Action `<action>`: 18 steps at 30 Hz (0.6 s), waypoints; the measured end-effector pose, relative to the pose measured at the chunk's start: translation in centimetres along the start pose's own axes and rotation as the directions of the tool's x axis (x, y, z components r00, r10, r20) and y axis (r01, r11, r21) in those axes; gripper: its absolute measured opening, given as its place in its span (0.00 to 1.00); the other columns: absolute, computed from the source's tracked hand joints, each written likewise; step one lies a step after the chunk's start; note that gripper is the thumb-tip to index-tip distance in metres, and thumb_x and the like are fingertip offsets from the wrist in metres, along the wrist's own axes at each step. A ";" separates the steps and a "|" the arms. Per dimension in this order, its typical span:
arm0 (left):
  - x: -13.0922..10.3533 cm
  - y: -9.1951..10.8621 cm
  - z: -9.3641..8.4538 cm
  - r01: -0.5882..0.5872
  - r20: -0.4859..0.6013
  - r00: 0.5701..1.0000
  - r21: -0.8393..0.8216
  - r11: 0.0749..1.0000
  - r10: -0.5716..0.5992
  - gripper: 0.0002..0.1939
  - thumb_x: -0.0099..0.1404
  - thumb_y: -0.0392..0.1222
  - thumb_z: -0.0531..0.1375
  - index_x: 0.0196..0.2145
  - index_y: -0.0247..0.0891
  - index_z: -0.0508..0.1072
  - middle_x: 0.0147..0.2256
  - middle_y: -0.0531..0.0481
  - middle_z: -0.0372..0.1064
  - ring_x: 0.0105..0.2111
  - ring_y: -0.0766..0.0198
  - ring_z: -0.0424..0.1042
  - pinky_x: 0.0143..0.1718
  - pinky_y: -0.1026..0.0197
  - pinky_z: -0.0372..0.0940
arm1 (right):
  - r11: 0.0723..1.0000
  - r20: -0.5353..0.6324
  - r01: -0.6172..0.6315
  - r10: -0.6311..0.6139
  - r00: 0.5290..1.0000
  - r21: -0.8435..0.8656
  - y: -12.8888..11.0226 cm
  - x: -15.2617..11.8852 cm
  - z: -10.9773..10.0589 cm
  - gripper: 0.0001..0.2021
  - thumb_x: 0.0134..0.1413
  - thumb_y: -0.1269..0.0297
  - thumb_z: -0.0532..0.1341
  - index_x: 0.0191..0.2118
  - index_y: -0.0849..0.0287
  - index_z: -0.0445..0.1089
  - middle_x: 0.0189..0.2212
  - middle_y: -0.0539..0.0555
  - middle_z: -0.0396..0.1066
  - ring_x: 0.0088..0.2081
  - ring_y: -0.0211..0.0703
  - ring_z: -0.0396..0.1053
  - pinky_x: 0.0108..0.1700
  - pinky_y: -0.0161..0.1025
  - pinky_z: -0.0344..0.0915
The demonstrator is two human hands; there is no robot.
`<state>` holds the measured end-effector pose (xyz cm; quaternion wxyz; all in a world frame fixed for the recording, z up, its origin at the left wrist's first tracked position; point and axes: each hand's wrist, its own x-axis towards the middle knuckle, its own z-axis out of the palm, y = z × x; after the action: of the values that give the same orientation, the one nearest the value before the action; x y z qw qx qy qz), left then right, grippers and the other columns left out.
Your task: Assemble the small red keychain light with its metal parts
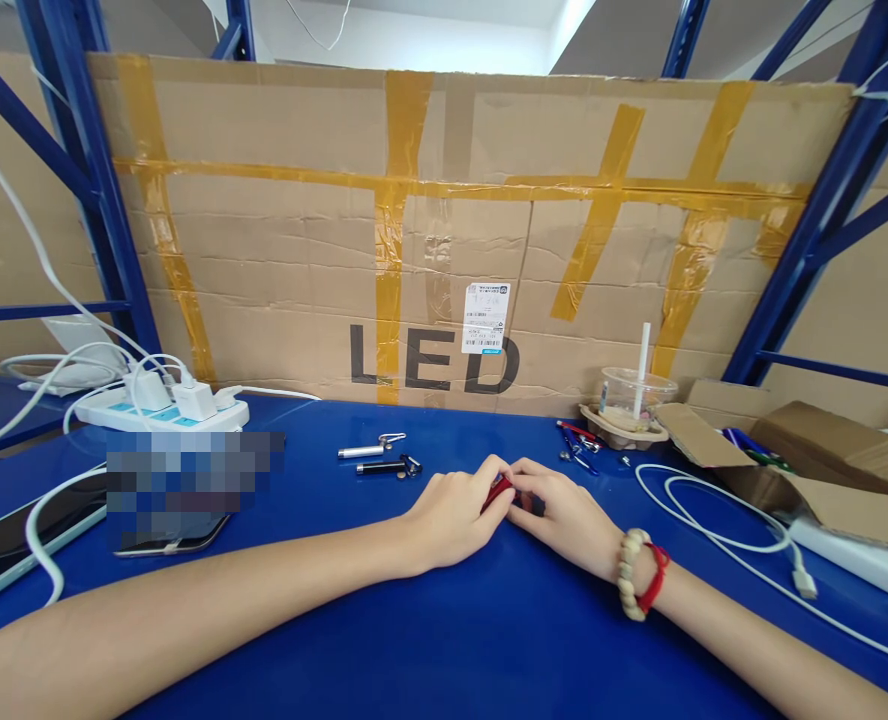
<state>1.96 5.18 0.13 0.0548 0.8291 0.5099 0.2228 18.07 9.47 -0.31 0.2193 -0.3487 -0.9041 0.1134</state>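
My left hand [463, 515] is closed in a pinch around a small red cylinder-like piece [497, 491], mostly covered by the fingers. Against it, fingertip to fingertip, my right hand [560, 510] is closed too; what its fingers grip is hidden, with something dark showing beneath them. Beyond my left hand lie a small silver tube with a metal clasp [361, 452] and a black tube with a clasp [382, 467], side by side. Past my right hand is a little heap of blue and red tubes with clasps [580, 447].
On the left are a white power strip [166, 408] with plugs and cables, and a phone [35, 525]. On the right stand a plastic cup with a straw [631, 395], an open cardboard box [811, 455] and a white cable [721, 535]. A large cardboard panel [279, 270] closes the back.
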 end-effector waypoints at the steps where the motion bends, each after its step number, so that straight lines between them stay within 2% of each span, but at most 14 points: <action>1: 0.0 0.0 0.0 0.000 0.001 1.000 -0.003 1.000 0.000 0.13 0.66 0.47 0.39 0.43 0.43 0.57 0.31 0.53 0.69 0.31 0.59 0.71 0.30 0.61 0.60 | 1.000 -0.002 0.003 -0.003 1.000 0.004 0.0 0.0 0.0 0.07 0.52 0.65 0.53 0.32 0.55 0.68 0.36 0.50 0.65 0.26 0.32 0.64 0.29 0.33 0.60; 6: 0.0 -0.1 0.0 -0.001 0.001 1.000 -0.010 1.000 0.001 0.13 0.66 0.47 0.39 0.42 0.43 0.57 0.30 0.54 0.70 0.30 0.59 0.70 0.30 0.61 0.59 | 1.000 -0.021 0.003 -0.002 1.000 0.024 0.0 0.1 0.1 0.05 0.51 0.65 0.54 0.31 0.56 0.66 0.34 0.49 0.65 0.25 0.31 0.64 0.28 0.31 0.60; 11: -0.1 -0.1 0.0 -0.002 -0.016 1.000 -0.029 1.000 0.002 0.12 0.66 0.47 0.39 0.43 0.44 0.57 0.29 0.54 0.69 0.29 0.59 0.70 0.29 0.62 0.59 | 0.997 -0.109 -0.076 0.075 0.991 -0.011 -0.1 0.0 0.1 0.04 0.45 0.63 0.57 0.26 0.57 0.62 0.24 0.47 0.65 0.23 0.34 0.64 0.26 0.32 0.59; 15: -0.2 -0.1 0.0 0.001 -0.017 1.000 -0.004 1.000 -0.001 0.13 0.66 0.47 0.38 0.43 0.44 0.57 0.29 0.53 0.69 0.29 0.58 0.70 0.29 0.61 0.60 | 0.986 -0.149 -0.137 0.150 0.977 0.098 0.0 0.1 -0.2 0.05 0.43 0.64 0.58 0.25 0.57 0.61 0.25 0.48 0.70 0.22 0.35 0.67 0.28 0.34 0.63; 18: -0.1 -0.3 0.2 0.016 -0.023 1.000 -0.004 1.000 -0.016 0.14 0.66 0.47 0.37 0.43 0.44 0.56 0.31 0.52 0.69 0.31 0.57 0.70 0.30 0.59 0.61 | 0.974 -0.159 -0.128 0.159 0.974 0.189 0.4 0.2 -0.4 0.06 0.43 0.62 0.58 0.25 0.58 0.63 0.27 0.50 0.72 0.24 0.37 0.69 0.29 0.35 0.65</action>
<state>1.75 5.21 -0.14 0.0523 0.8222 0.5166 0.2330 18.34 9.94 -0.03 0.3183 -0.4010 -0.8402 0.1786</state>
